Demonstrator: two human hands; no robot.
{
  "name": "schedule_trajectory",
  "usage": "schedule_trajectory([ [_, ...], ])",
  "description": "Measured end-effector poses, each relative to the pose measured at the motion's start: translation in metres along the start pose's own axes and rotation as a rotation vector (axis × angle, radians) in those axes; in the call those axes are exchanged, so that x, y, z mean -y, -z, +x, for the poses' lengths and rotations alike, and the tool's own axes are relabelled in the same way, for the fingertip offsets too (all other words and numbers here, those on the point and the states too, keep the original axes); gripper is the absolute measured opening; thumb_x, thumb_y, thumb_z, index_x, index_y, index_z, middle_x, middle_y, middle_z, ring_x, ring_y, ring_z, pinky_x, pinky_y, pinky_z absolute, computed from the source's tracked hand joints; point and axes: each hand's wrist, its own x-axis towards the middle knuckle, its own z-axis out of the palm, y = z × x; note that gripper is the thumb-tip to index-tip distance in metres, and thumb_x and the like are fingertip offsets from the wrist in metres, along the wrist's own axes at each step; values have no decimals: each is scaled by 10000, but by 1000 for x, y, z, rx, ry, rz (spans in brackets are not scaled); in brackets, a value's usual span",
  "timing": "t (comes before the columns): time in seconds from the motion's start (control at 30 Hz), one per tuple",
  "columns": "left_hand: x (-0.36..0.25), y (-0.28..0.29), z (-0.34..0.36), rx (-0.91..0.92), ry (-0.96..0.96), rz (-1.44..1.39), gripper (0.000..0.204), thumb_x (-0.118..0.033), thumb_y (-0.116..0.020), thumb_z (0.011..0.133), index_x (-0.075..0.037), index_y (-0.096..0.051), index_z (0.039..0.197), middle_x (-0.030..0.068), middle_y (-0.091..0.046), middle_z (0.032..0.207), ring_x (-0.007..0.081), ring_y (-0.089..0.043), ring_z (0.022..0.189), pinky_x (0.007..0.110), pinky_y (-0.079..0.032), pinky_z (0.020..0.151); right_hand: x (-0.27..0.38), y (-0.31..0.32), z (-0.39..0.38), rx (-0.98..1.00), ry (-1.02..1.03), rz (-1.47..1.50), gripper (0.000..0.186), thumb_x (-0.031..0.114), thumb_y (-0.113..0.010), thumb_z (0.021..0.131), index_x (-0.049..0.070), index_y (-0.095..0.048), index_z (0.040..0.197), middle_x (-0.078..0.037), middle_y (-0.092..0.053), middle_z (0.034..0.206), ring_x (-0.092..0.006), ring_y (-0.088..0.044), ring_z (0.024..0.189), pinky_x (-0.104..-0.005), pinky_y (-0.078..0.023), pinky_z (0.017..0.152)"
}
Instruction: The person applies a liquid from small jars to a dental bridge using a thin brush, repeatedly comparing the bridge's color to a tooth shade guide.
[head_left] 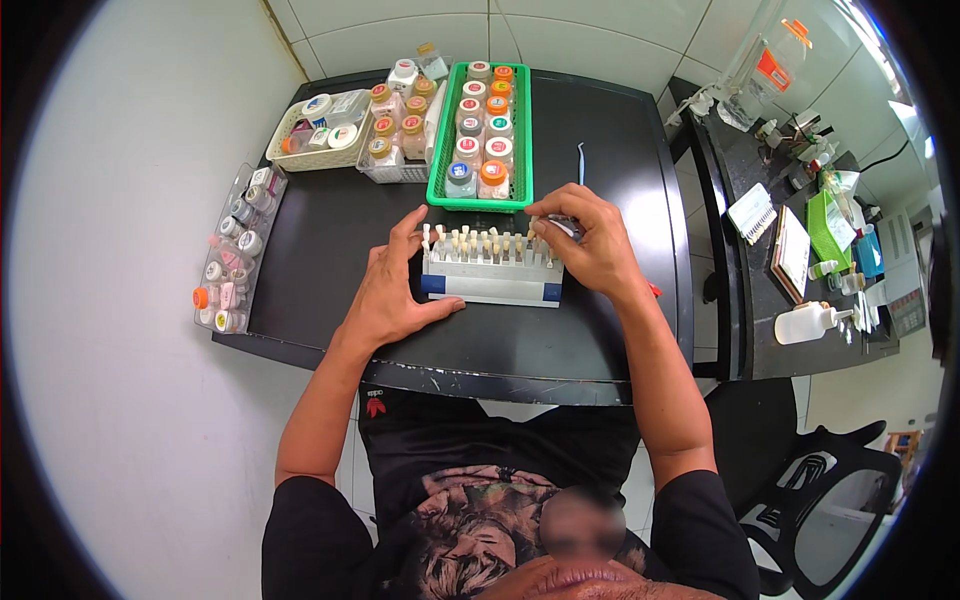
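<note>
A dental shade guide (pixel 490 289), a pale holder with blue ends, lies on the black table in front of me. A row of tooth-shaped tabs (pixel 487 246) stands along its far side. My left hand (pixel 390 290) is open around the guide's left end, index finger by the end tab and thumb at the near edge. At the right end, my right hand (pixel 590 240) is closed, thumb and fingertips pinching a shade tab (pixel 535 229). A thin blue tool with a hooked tip (pixel 581 160) extends beyond this hand; its lower part is partly hidden.
Just beyond the guide, a green basket (pixel 437 190) holds several capped jars. Left of it stand a grey basket (pixel 397 174), a cream basket (pixel 300 159) and a clear tray (pixel 240 300) of small bottles. A side bench (pixel 745 300) carries notebooks and a white bottle (pixel 803 323).
</note>
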Motion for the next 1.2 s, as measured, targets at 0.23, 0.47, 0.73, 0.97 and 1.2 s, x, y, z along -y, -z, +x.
schedule_trajectory([
  [0.23, 1, -2, 0, -18, -12, 21, 1272, -362, -999, 727, -91, -234, 1706, 247, -675, 1469, 374, -621, 1425, 505, -339, 1234, -2, -1, -1, -1, -16, 23, 216, -50, -788, 871, 20, -820, 1073, -121, -754, 986, -311, -737, 967, -408, -592, 837],
  [0.47, 4, -3, 2, -4, -18, -32, 1260, -365, -997, 730, -86, -242, 1699, 239, -670, 1469, 371, -617, 1426, 503, -334, 1234, -1, 1, -2, 59, 19, -20, 337, -157, -733, 807, 24, -851, 1065, -88, -760, 1005, -256, -747, 964, -377, -621, 866],
  [0.73, 2, -3, 3, 5, -2, -25, 1253, -366, -998, 734, -85, -250, 1699, 241, -658, 1481, 364, -617, 1425, 501, -328, 1239, 1, 5, -3, 122, 71, -83, 330, -113, -733, 840, 35, -845, 1112, -112, -752, 1117, -304, -743, 951, -408, -617, 875],
  [0.97, 4, -2, 1, 6, -25, -16, 1242, -366, -1002, 740, -81, -263, 1697, 251, -655, 1487, 375, -607, 1432, 494, -315, 1247, 12, 25, 1, -38, -291, 11, 256, 123, -742, 883, -22, -782, 1090, -110, -767, 877, -174, -685, 806, -361, -555, 750],
  [1.2, 6, -2, 0, -3, -28, -26, 1248, -370, -1011, 734, -80, -265, 1693, 252, -662, 1486, 373, -609, 1436, 492, -308, 1251, 13, 18, -2, 315, -410, -79, 386, 238, -821, 800, -47, -736, 1047, -64, -652, 795, -160, -570, 728, -356, -481, 680],
])
